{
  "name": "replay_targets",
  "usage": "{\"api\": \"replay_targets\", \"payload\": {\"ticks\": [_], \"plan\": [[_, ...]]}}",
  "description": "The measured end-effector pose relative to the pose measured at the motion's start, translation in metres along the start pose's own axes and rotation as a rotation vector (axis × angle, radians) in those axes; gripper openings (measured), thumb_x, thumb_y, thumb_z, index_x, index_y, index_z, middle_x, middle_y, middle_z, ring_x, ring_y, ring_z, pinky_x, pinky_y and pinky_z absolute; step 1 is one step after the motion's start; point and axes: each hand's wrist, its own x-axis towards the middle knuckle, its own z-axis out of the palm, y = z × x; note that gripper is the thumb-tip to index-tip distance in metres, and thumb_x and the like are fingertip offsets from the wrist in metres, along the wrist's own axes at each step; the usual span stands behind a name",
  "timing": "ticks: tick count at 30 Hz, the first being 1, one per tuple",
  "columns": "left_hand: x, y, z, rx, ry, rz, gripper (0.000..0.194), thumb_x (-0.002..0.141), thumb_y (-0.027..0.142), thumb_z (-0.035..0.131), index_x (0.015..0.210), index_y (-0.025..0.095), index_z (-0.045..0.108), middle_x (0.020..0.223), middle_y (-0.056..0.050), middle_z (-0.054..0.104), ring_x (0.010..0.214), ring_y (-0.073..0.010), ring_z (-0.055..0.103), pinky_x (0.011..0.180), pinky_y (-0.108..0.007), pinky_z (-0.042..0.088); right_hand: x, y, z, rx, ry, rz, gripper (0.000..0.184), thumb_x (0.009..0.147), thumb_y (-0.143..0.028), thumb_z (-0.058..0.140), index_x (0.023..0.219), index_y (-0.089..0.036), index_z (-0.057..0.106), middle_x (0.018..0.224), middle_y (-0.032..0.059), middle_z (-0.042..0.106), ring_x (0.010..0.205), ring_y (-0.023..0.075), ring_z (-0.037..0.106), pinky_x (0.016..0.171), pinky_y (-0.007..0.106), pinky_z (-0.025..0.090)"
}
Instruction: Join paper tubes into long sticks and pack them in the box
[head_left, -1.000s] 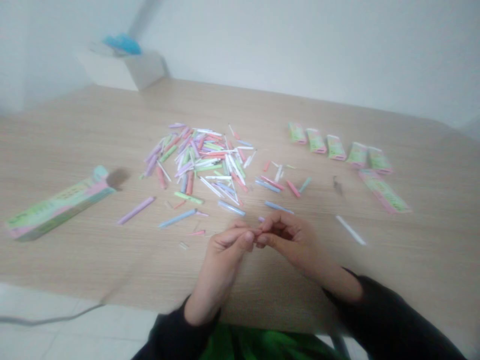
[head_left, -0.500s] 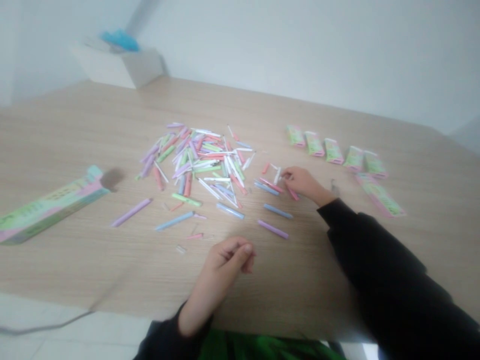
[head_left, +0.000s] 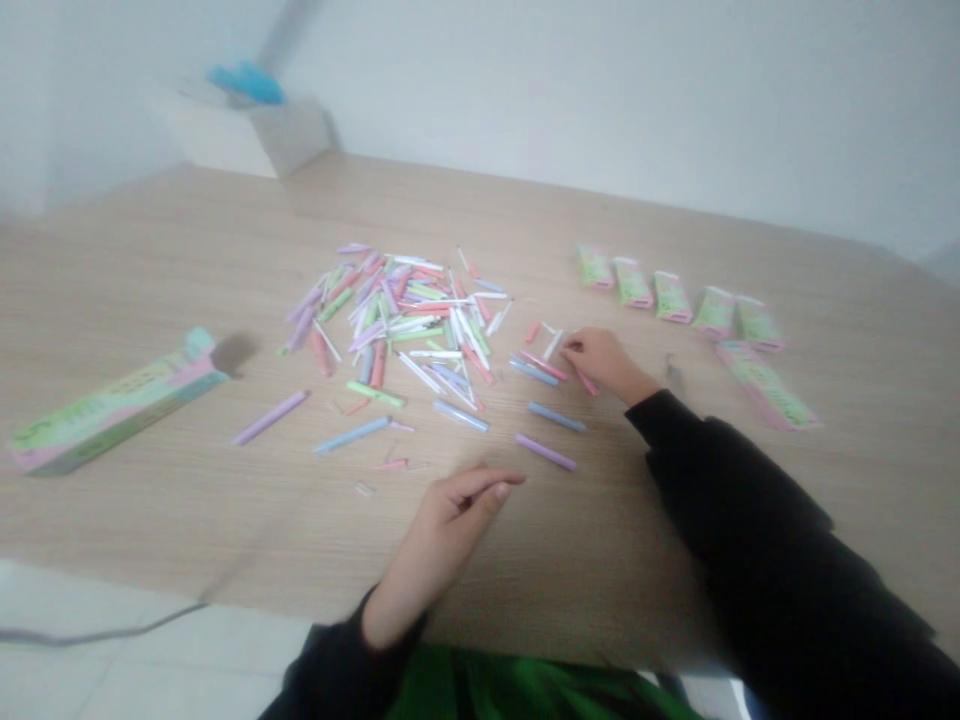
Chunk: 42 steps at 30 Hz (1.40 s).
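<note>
My left hand (head_left: 459, 520) hovers low over the near part of the table with its index finger and thumb stretched out and nothing seen between them. Just ahead of it lies a purple pen barrel (head_left: 546, 452). My right hand (head_left: 606, 362) rests farther right, fingertips pinched together beside a small white piece (head_left: 553, 345); whatever is between them is too small to make out. A pink stick (head_left: 589, 382) lies partly under this hand. To its left are a pink stick (head_left: 544, 367) and a blue barrel (head_left: 533, 371). Another blue barrel (head_left: 557, 416) lies nearer me.
A large heap of pastel barrels and white sticks (head_left: 409, 315) covers the table's middle. Several small printed boxes (head_left: 671, 297) stand at the right, with a flat one (head_left: 766, 385) nearby. On the left lies a long open carton (head_left: 120, 405). A white box (head_left: 232, 135) sits behind.
My left hand's index finger has straightened out from a curled, closed shape. My right hand stays nearly in place, its fingers still pinched. The view has shifted slightly.
</note>
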Motion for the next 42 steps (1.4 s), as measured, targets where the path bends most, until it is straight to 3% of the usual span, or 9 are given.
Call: {"api": "replay_targets", "payload": {"ticks": [5, 8, 10, 15, 23, 33, 42], "plan": [[-0.001, -0.009, -0.001, -0.319, -0.071, -0.039, 0.044, 0.097, 0.051, 0.060, 0.118, 0.017, 0.079, 0.065, 0.001, 0.055, 0.065, -0.0140, 0.050, 0.066, -0.027, 0.039, -0.023, -0.016, -0.034, 0.047, 0.119, -0.025, 0.027, 0.090, -0.015, 0.054, 0.092, -0.010, 0.080, 0.098, 0.0164, 0.079, 0.092, 0.0278, 0.070, 0.080, 0.035, 0.048], [0.000, -0.008, -0.001, -0.450, -0.055, 0.041, 0.037, 0.095, 0.046, 0.067, 0.116, 0.019, 0.080, 0.071, -0.001, 0.062, 0.070, -0.0129, 0.055, 0.069, -0.026, 0.042, -0.066, -0.042, -0.062, 0.255, 0.192, -0.113, 0.023, 0.095, -0.026, 0.057, 0.097, -0.019, 0.079, 0.087, 0.0064, 0.078, 0.080, 0.0215, 0.071, 0.073, 0.031, 0.050], [0.001, -0.005, 0.000, -0.480, -0.032, 0.100, 0.032, 0.093, 0.043, 0.071, 0.113, 0.019, 0.081, 0.076, -0.002, 0.068, 0.072, -0.0129, 0.059, 0.072, -0.026, 0.046, -0.102, -0.063, -0.077, 0.430, 0.203, -0.239, 0.021, 0.097, -0.028, 0.059, 0.086, -0.024, 0.077, 0.077, 0.0010, 0.075, 0.071, 0.0173, 0.069, 0.068, 0.028, 0.051], [0.002, 0.003, 0.003, -0.443, 0.025, 0.111, 0.028, 0.088, 0.039, 0.078, 0.102, 0.016, 0.082, 0.075, -0.003, 0.074, 0.069, -0.0134, 0.065, 0.072, -0.027, 0.053, -0.163, -0.100, -0.080, 0.510, 0.164, -0.465, 0.016, 0.098, -0.016, 0.060, 0.097, -0.024, 0.073, 0.094, 0.0011, 0.077, 0.087, 0.0164, 0.073, 0.080, 0.026, 0.055], [-0.001, 0.006, 0.002, -0.377, 0.009, 0.110, 0.032, 0.087, 0.044, 0.077, 0.095, 0.014, 0.080, 0.075, -0.005, 0.074, 0.069, -0.0153, 0.066, 0.073, -0.030, 0.056, -0.166, -0.110, -0.058, 0.458, 0.200, -0.494, 0.018, 0.099, -0.014, 0.056, 0.095, -0.024, 0.071, 0.095, 0.0046, 0.076, 0.088, 0.0197, 0.074, 0.077, 0.031, 0.060], [0.000, 0.006, 0.003, -0.405, -0.019, 0.116, 0.030, 0.087, 0.042, 0.077, 0.096, 0.013, 0.079, 0.074, -0.003, 0.073, 0.066, -0.0141, 0.064, 0.072, -0.029, 0.054, -0.165, -0.106, -0.059, 0.437, 0.183, -0.560, 0.017, 0.098, -0.010, 0.057, 0.097, -0.020, 0.071, 0.096, 0.0054, 0.077, 0.089, 0.0179, 0.073, 0.077, 0.027, 0.058], [-0.001, 0.009, 0.002, -0.351, -0.016, 0.117, 0.027, 0.088, 0.039, 0.075, 0.096, 0.014, 0.080, 0.074, -0.004, 0.074, 0.069, -0.0154, 0.065, 0.075, -0.030, 0.055, -0.168, -0.105, -0.061, 0.464, 0.216, -0.532, 0.017, 0.098, -0.011, 0.058, 0.097, -0.023, 0.070, 0.096, 0.0039, 0.076, 0.089, 0.0178, 0.073, 0.078, 0.028, 0.059]]}}
